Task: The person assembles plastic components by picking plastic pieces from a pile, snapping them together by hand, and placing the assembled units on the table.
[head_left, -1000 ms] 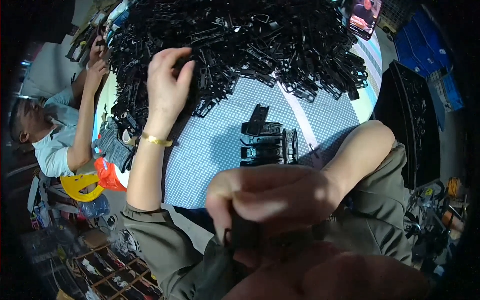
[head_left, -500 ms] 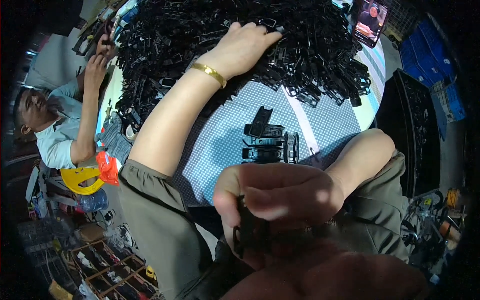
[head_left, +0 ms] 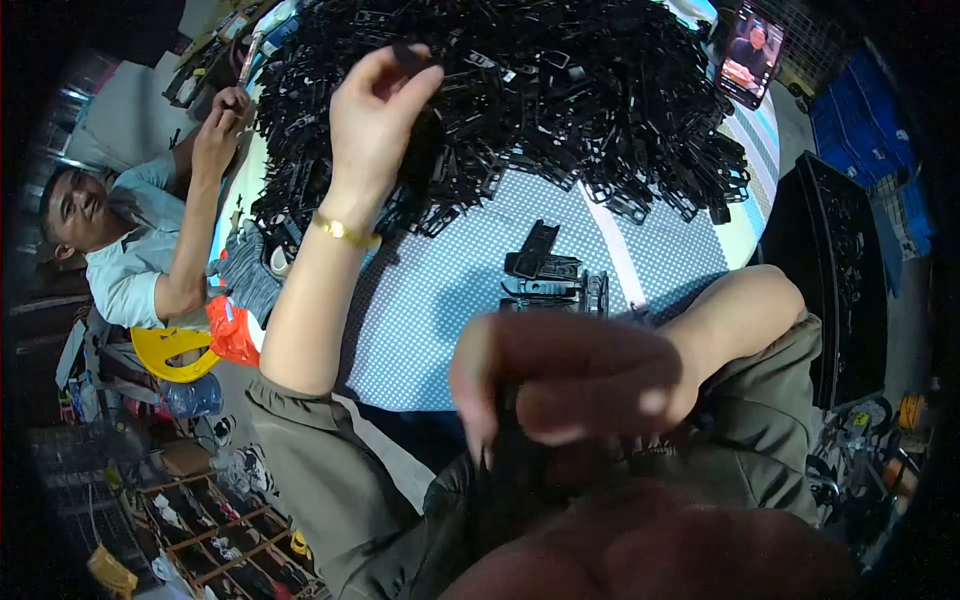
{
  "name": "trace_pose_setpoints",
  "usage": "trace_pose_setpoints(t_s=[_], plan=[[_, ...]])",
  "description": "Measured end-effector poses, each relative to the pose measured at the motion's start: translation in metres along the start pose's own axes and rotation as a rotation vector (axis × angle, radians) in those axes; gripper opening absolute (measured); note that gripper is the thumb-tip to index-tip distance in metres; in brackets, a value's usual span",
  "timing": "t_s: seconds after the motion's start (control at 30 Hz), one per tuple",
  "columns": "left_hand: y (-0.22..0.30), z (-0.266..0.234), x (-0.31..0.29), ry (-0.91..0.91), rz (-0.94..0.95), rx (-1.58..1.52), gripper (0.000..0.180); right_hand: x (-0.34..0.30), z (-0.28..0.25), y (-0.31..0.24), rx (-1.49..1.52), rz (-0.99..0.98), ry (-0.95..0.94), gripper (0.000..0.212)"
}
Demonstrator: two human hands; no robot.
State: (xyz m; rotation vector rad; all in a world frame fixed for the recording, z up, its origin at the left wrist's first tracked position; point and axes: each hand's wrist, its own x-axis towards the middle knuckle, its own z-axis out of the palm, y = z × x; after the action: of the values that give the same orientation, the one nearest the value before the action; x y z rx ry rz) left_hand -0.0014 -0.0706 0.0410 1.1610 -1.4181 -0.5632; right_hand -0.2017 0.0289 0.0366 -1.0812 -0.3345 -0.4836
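A large heap of black plastic parts (head_left: pixel 570 110) covers the far side of the round table. Above its left part is my left hand (head_left: pixel 370 120), a gold bracelet on its wrist. Its thumb and fingers pinch a small black plastic part (head_left: pixel 406 57). Close to the camera, blurred and shadowed, my right hand (head_left: pixel 590 375) has its fingers curled; a dark bit shows by the fingertips, its kind unclear. Just beyond that hand a small row of black parts (head_left: pixel 555 288) lies on the patterned tablecloth (head_left: pixel 430 300), another part (head_left: pixel 533 248) slanted at its far end.
A lit phone (head_left: pixel 750 58) stands at the far right edge. A black bin (head_left: pixel 845 270) and blue crates (head_left: pixel 860 120) are to the right. At left sits another person, whose hand (head_left: pixel 215 135) is near the heap, by a red bag (head_left: pixel 230 330) and yellow stool (head_left: pixel 170 352).
My left hand has come off the middle of the heap, moving left and lifting, with a small black part in its fingers. My right hand stays near the camera, shifted slightly right.
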Motion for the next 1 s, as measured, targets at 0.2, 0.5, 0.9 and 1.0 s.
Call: trace_pose_setpoints(t_s=[0.2, 0.5, 0.9, 1.0], plan=[[0.009, 0.001, -0.057, -0.11, -0.452, -0.534, 0.027, 0.031, -0.083, -0.029, -1.033, -0.107, 0.538, 0.024], [0.001, 0.005, -0.066, -0.196, -0.465, -0.384, 0.035, 0.022, -0.11, -0.015, -1.482, -0.068, 0.543, 0.023], [0.007, 0.007, -0.076, -0.244, -0.508, -0.668, 0.039, 0.018, -0.113, -0.01, -1.763, -0.278, 0.386, 0.028], [0.008, 0.004, -0.08, -0.286, -0.493, -0.662, 0.041, 0.021, -0.111, -0.005, -1.802, -0.403, 0.367, 0.028]])
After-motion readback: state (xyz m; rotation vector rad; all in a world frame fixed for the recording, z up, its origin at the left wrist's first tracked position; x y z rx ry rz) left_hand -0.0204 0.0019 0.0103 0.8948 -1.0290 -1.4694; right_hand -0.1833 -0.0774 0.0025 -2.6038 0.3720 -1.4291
